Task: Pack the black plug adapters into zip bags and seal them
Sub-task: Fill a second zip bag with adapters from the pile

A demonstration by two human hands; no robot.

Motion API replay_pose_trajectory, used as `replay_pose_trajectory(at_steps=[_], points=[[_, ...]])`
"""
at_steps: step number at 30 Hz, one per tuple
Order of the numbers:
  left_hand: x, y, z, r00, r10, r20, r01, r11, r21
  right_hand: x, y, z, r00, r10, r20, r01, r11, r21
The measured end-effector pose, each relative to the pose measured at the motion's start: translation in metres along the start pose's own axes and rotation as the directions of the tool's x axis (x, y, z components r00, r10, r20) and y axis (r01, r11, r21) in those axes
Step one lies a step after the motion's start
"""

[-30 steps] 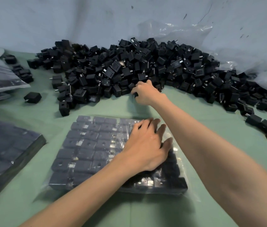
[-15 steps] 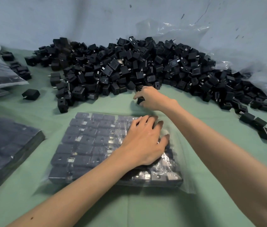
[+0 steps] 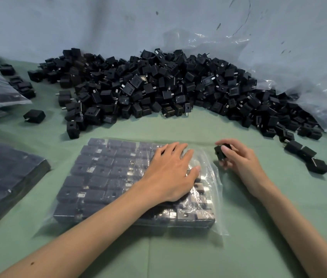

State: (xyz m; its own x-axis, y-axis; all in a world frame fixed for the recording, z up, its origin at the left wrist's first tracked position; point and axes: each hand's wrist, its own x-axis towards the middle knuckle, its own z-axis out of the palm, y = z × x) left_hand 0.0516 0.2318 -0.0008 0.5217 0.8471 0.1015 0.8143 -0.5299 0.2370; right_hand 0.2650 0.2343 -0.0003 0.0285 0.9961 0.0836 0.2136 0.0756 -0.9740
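Light: soft, even, rather dim, with a cold blue tone.
Shadows: weak, on the table point(image 3: 178, 129) below the zip bag point(image 3: 102, 177).
Glare: small white shines on the plastic sheet point(image 3: 319, 97).
Sharpness: right hand point(image 3: 238, 159) a little blurred.
Edges: bent by the wide lens.

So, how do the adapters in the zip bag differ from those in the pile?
The adapters in the zip bag lie in neat rows under clear plastic; the pile is loose and jumbled. The bag lies flat; the pile is heaped. Both are black and boxy.
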Motion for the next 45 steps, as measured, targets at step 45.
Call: replay_pose_trajectory(at_steps=[45], points=[[-0.001, 0.003, -0.003, 1.0, -0.023, 0.008, 0.023, 0.996, -0.083, 0.001, -0.005, 0.038, 0.956, -0.09, 0.278, 0.161, 0.956, -0.244]])
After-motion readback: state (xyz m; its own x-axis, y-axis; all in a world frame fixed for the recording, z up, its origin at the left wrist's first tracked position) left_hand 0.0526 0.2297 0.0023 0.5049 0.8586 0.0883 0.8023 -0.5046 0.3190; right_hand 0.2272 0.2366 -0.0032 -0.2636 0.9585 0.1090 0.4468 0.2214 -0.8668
